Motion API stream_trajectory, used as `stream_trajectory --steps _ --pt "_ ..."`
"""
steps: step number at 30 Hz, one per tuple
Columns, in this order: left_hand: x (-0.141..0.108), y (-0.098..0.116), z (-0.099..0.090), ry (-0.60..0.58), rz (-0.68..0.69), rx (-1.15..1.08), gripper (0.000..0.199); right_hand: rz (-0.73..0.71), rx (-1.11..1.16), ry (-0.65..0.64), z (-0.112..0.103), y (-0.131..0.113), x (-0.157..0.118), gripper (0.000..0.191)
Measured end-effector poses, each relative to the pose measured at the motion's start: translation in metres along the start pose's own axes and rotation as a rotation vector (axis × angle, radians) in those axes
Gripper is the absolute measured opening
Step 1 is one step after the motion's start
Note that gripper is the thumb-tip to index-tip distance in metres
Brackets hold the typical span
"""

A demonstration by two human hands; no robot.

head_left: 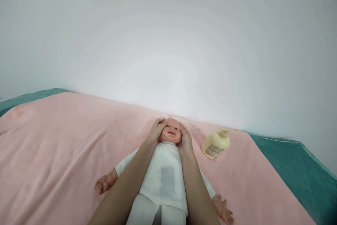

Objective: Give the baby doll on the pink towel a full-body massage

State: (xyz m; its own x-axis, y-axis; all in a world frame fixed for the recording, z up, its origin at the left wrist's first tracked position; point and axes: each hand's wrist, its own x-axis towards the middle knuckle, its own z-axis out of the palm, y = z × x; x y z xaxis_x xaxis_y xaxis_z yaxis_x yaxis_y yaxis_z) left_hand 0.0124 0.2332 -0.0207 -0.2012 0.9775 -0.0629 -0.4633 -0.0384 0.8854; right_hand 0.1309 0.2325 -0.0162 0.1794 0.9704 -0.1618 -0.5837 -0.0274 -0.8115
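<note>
A baby doll (pixel 165 172) in white clothes lies on its back on a pink blanket (pixel 58 147), head toward the wall. My left hand (pixel 157 131) cups the left side of the doll's head (pixel 171 132), fingers over its brow. My right hand (pixel 185 136) presses against the head's right side. Both forearms run along the doll's torso. The doll's bare hands stick out at either side.
A cream lotion bottle (pixel 216 144) with a pump lies on the blanket right of the doll's head. A teal sheet (pixel 297 169) shows beyond the blanket at right and far left. A plain white wall (pixel 168 42) rises just behind the bed.
</note>
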Motion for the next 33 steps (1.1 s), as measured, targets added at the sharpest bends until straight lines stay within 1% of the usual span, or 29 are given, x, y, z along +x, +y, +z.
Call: stream_trajectory --steps 4,8,12,17,20,23,28,33 --pt "0.0 0.003 0.001 0.009 0.001 -0.033 0.032 0.021 0.024 -0.011 0.0 0.001 0.001 0.034" --pt "-0.002 0.005 0.002 0.007 0.006 -0.038 0.031 -0.003 0.033 -0.027 0.002 0.002 -0.002 0.033" --pt "-0.006 0.005 0.003 -0.024 0.005 -0.01 0.038 -0.036 -0.006 -0.044 0.002 0.003 -0.003 0.037" --pt "-0.003 0.003 0.0 -0.009 -0.002 0.066 0.048 -0.042 -0.063 -0.026 0.0 0.004 0.0 0.048" --pt "0.0 0.002 -0.002 0.004 -0.025 0.097 0.051 -0.04 -0.079 -0.011 -0.001 0.005 0.002 0.05" --pt "0.002 0.0 -0.001 0.014 -0.025 0.106 0.048 -0.039 -0.09 0.002 -0.001 0.006 0.003 0.046" --pt "0.004 -0.004 0.0 0.0 0.014 0.063 0.039 -0.033 -0.076 0.008 0.0 0.005 0.004 0.038" --pt "0.008 -0.007 -0.002 -0.02 0.016 0.009 0.038 -0.035 -0.04 0.001 -0.001 0.004 0.004 0.03"
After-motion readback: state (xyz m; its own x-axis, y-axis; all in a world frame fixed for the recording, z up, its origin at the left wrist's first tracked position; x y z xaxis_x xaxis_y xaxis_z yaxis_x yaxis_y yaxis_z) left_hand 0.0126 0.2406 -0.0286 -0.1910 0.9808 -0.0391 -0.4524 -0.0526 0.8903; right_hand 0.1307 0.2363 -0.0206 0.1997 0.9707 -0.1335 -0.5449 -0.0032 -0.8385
